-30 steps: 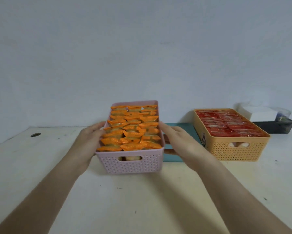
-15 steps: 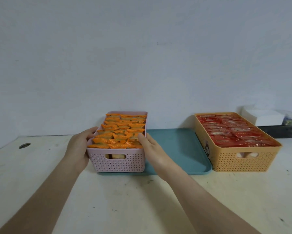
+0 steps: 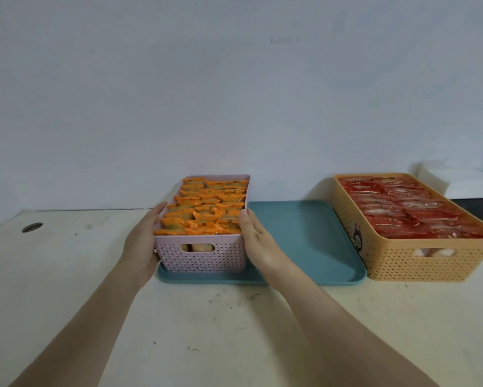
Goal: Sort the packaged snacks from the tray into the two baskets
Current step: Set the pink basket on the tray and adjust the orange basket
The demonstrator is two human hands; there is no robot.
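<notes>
A pink basket (image 3: 204,256) full of orange snack packets (image 3: 206,209) stands on the left part of the teal tray (image 3: 304,241). My left hand (image 3: 142,241) presses flat against its left wall and my right hand (image 3: 258,241) against its right wall, so both hold it. To the right of the tray sits a yellow-orange basket (image 3: 418,261) filled with red snack packets (image 3: 407,210). The rest of the tray's surface holds no packets.
The cream table (image 3: 234,331) has a round cable hole (image 3: 32,227) at the far left. Behind the yellow-orange basket lies a dark tray (image 3: 474,208) with a white box (image 3: 457,182) on it. A pale wall stands close behind everything.
The pink basket, held in both hands, moved away from me and to the left, and came down onto the left part of the teal tray.
</notes>
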